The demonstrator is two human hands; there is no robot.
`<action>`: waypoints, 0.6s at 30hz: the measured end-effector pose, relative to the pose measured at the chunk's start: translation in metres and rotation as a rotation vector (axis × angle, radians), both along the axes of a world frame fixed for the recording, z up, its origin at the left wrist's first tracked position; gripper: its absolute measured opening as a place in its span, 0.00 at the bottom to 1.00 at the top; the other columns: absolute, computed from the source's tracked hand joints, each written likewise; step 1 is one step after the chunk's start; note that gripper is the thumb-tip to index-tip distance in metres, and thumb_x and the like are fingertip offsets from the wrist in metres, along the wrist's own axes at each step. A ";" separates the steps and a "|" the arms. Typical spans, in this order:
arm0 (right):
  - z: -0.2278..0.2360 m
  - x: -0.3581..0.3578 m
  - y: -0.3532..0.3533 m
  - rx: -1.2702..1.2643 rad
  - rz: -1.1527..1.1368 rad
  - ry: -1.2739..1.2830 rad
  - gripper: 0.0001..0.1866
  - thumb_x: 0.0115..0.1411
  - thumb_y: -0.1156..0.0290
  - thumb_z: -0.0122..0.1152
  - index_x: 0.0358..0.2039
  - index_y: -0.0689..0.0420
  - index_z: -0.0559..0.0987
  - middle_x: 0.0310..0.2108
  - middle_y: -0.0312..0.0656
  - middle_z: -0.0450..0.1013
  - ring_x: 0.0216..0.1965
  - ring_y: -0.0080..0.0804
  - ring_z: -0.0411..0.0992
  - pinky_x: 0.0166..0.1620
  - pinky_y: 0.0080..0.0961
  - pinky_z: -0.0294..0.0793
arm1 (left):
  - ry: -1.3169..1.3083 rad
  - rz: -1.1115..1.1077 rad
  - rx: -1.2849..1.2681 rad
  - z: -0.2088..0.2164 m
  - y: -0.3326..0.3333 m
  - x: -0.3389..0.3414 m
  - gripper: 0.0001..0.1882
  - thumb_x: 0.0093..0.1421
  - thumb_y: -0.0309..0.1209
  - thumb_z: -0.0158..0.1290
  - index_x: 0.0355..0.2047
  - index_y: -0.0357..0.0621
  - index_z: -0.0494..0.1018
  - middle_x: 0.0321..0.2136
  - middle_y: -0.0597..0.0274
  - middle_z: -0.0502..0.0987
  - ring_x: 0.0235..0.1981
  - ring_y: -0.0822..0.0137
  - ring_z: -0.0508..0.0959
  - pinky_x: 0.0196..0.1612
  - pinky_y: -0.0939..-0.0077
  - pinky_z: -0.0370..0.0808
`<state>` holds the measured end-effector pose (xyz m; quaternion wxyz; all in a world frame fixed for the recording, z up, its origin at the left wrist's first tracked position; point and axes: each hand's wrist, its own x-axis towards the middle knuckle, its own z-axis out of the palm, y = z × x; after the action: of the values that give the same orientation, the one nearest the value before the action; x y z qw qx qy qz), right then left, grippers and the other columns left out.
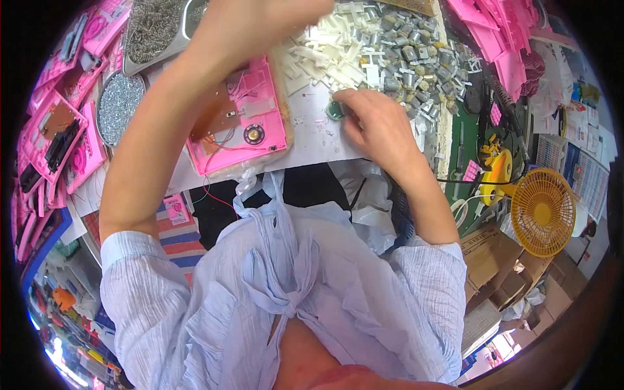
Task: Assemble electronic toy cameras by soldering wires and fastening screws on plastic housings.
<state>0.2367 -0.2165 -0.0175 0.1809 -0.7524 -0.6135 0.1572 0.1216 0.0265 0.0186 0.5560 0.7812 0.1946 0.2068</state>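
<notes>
Right hand (377, 127), centre frame: fingers closed on green disc (336, 110) at tabletop (312, 140) | left hand (260, 19), top: fingers' state unclear | risk: your left forearm may pull pink casing (250, 123) wires.

Bright, even daylight floods the bench (312, 140); shadows stay soft. Fisheye bending and a black vignette ring it, and the raised left hand (260, 19) above it blurs.
</notes>
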 end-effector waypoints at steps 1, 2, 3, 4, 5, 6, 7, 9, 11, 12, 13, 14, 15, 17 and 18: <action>0.000 -0.002 0.004 -0.022 0.023 0.002 0.18 0.54 0.79 0.61 0.47 0.55 0.79 0.34 0.48 0.77 0.37 0.51 0.76 0.40 0.42 0.77 | -0.019 -0.019 0.025 -0.008 -0.005 -0.024 0.10 0.66 0.30 0.59 0.42 0.35 0.79 0.32 0.66 0.81 0.31 0.78 0.77 0.33 0.79 0.75; -0.001 -0.003 0.006 -0.001 0.030 -0.001 0.18 0.54 0.78 0.61 0.47 0.55 0.79 0.32 0.48 0.77 0.35 0.51 0.76 0.39 0.42 0.76 | 0.023 -0.023 -0.075 0.004 -0.023 -0.044 0.07 0.65 0.26 0.58 0.41 0.35 0.79 0.33 0.67 0.80 0.32 0.78 0.77 0.34 0.79 0.75; -0.002 -0.003 0.006 0.022 0.034 -0.007 0.18 0.54 0.77 0.62 0.47 0.55 0.79 0.31 0.48 0.76 0.34 0.51 0.76 0.38 0.43 0.76 | 0.063 -0.028 -0.174 0.016 -0.042 -0.064 0.05 0.64 0.22 0.58 0.40 0.35 0.79 0.34 0.68 0.79 0.34 0.78 0.77 0.35 0.80 0.76; -0.001 -0.004 0.008 0.051 0.054 -0.005 0.17 0.54 0.77 0.62 0.46 0.55 0.80 0.30 0.49 0.75 0.32 0.51 0.75 0.36 0.44 0.75 | 0.047 -0.053 -0.158 0.013 -0.052 -0.085 0.05 0.63 0.21 0.57 0.39 0.35 0.78 0.35 0.67 0.79 0.34 0.78 0.78 0.35 0.80 0.76; 0.005 -0.003 0.009 0.006 0.011 0.070 0.18 0.54 0.77 0.63 0.48 0.55 0.80 0.30 0.46 0.75 0.30 0.46 0.75 0.35 0.40 0.75 | 0.029 -0.083 -0.146 0.004 -0.062 -0.103 0.05 0.63 0.19 0.57 0.39 0.35 0.78 0.36 0.66 0.79 0.34 0.77 0.78 0.36 0.80 0.77; 0.014 -0.001 0.009 -0.040 -0.029 0.149 0.19 0.55 0.77 0.64 0.49 0.55 0.80 0.29 0.44 0.75 0.28 0.41 0.75 0.33 0.36 0.75 | 0.031 -0.084 -0.140 0.000 -0.070 -0.115 0.05 0.63 0.19 0.57 0.39 0.35 0.78 0.36 0.65 0.79 0.34 0.77 0.78 0.36 0.80 0.77; 0.020 -0.004 0.010 -0.088 -0.068 0.227 0.20 0.55 0.78 0.64 0.50 0.55 0.79 0.29 0.41 0.76 0.26 0.37 0.75 0.32 0.32 0.75 | 0.033 -0.083 -0.133 -0.003 -0.078 -0.126 0.05 0.63 0.19 0.57 0.39 0.35 0.78 0.36 0.64 0.79 0.35 0.76 0.78 0.36 0.79 0.77; 0.024 -0.019 0.010 0.016 -0.180 0.650 0.21 0.57 0.79 0.65 0.52 0.57 0.79 0.29 0.35 0.75 0.25 0.25 0.72 0.31 0.23 0.74 | 0.048 -0.060 -0.143 -0.012 -0.089 -0.139 0.05 0.62 0.18 0.57 0.39 0.34 0.78 0.36 0.63 0.80 0.36 0.75 0.79 0.37 0.79 0.77; 0.025 -0.043 0.012 0.104 -0.217 1.113 0.22 0.58 0.82 0.67 0.54 0.60 0.78 0.30 0.28 0.73 0.29 0.12 0.70 0.33 0.12 0.71 | 0.067 -0.015 -0.172 -0.020 -0.098 -0.144 0.06 0.62 0.18 0.57 0.40 0.34 0.78 0.36 0.62 0.80 0.37 0.75 0.79 0.38 0.79 0.77; 0.027 -0.056 0.017 0.064 -0.213 1.224 0.23 0.57 0.84 0.68 0.55 0.61 0.77 0.30 0.31 0.73 0.30 0.14 0.71 0.34 0.13 0.72 | 0.051 0.041 -0.175 -0.023 -0.103 -0.144 0.07 0.62 0.19 0.58 0.41 0.36 0.77 0.36 0.62 0.80 0.37 0.74 0.80 0.38 0.79 0.78; 0.024 -0.065 0.021 0.035 -0.193 1.308 0.24 0.57 0.84 0.68 0.55 0.61 0.76 0.29 0.31 0.73 0.30 0.14 0.71 0.35 0.12 0.72 | 0.036 0.097 -0.177 -0.026 -0.108 -0.144 0.08 0.61 0.20 0.59 0.42 0.37 0.77 0.35 0.61 0.80 0.36 0.73 0.81 0.38 0.79 0.79; 0.022 -0.069 0.024 0.000 -0.171 1.393 0.24 0.57 0.84 0.68 0.55 0.62 0.76 0.29 0.31 0.73 0.31 0.14 0.71 0.35 0.12 0.71 | 0.021 0.156 -0.180 -0.028 -0.112 -0.146 0.10 0.61 0.20 0.60 0.43 0.38 0.76 0.35 0.61 0.80 0.36 0.72 0.82 0.38 0.78 0.79; 0.020 -0.072 0.027 -0.013 -0.169 1.424 0.24 0.57 0.84 0.68 0.56 0.62 0.76 0.29 0.31 0.73 0.30 0.14 0.71 0.35 0.12 0.71 | 0.015 0.170 -0.193 -0.030 -0.113 -0.148 0.11 0.61 0.20 0.60 0.44 0.39 0.76 0.35 0.61 0.80 0.36 0.72 0.82 0.38 0.78 0.79; 0.016 -0.074 0.030 -0.035 -0.168 1.484 0.24 0.57 0.84 0.68 0.56 0.62 0.76 0.28 0.31 0.73 0.30 0.14 0.71 0.36 0.13 0.72 | 0.002 0.193 -0.216 -0.032 -0.115 -0.151 0.13 0.60 0.20 0.61 0.45 0.39 0.74 0.36 0.61 0.80 0.36 0.72 0.82 0.38 0.78 0.80; 0.016 -0.073 0.031 -0.059 -0.163 1.490 0.24 0.57 0.84 0.68 0.56 0.63 0.76 0.28 0.31 0.73 0.30 0.14 0.71 0.35 0.13 0.71 | 0.002 0.188 -0.219 -0.032 -0.115 -0.152 0.13 0.60 0.20 0.61 0.45 0.39 0.74 0.36 0.62 0.80 0.36 0.72 0.82 0.37 0.78 0.80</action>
<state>0.1637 -0.1851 -0.0016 0.5394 -0.4943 -0.2664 0.6275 -0.0304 -0.0887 -0.0136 0.6158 0.6944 0.2888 0.2349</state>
